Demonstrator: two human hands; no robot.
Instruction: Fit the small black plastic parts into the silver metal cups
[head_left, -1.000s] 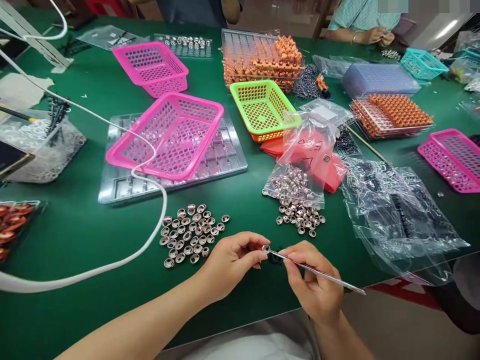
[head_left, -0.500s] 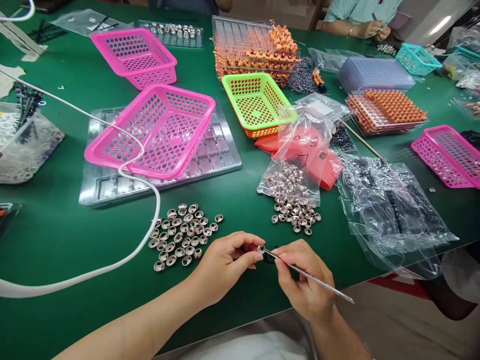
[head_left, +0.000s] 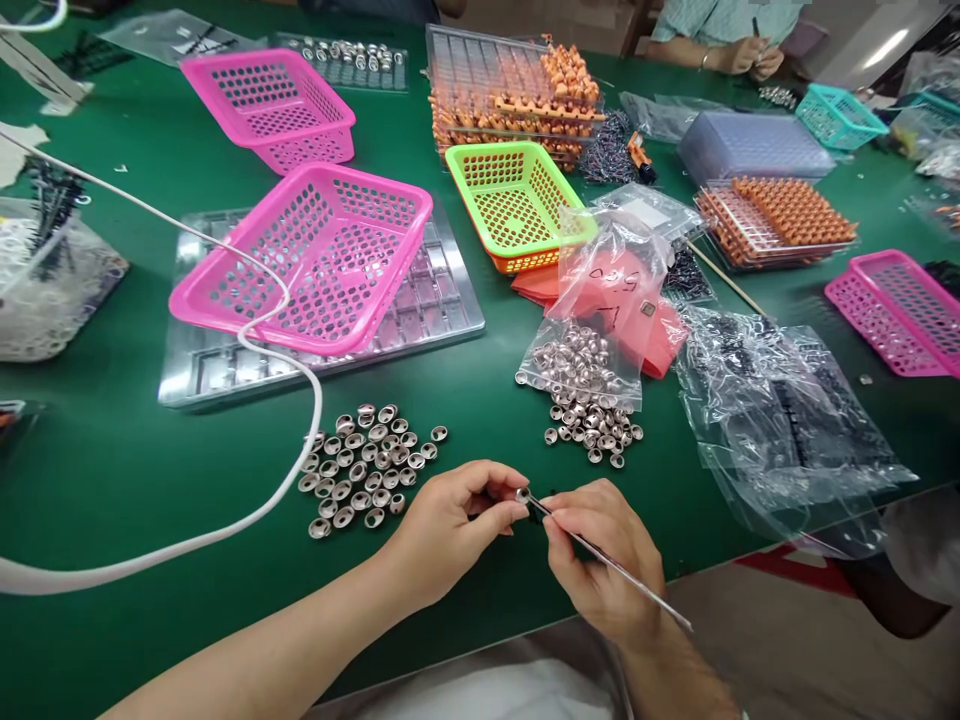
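Observation:
Between thumb and forefinger, my left hand [head_left: 469, 530] pinches a small silver metal cap [head_left: 523, 495]. My right hand [head_left: 607, 560] grips a thin metal stick [head_left: 634, 577] like a pen, its tip at the cap's opening. What the tip does inside the cap is too small to see. Left of my hands lies a spread of similar caps [head_left: 360, 470], most with a dark hole showing. More caps [head_left: 592, 430] spill from a clear plastic bag [head_left: 622, 370] beyond my right hand. Small black pieces, partly hidden, lie on the table between my hands.
A white cable [head_left: 317, 400] curves across the left side, over a pink basket [head_left: 352, 335] on a clear tray [head_left: 450, 320]. A green basket [head_left: 517, 247] and orange parts [head_left: 517, 130] stand farther back. Crumpled plastic bags [head_left: 787, 430] lie right. A co-worker's hands [head_left: 754, 58] show at far right.
The stick's outer end has swung down and slightly left as my right hand shifted a little left. My left hand keeps its pinch on the cap.

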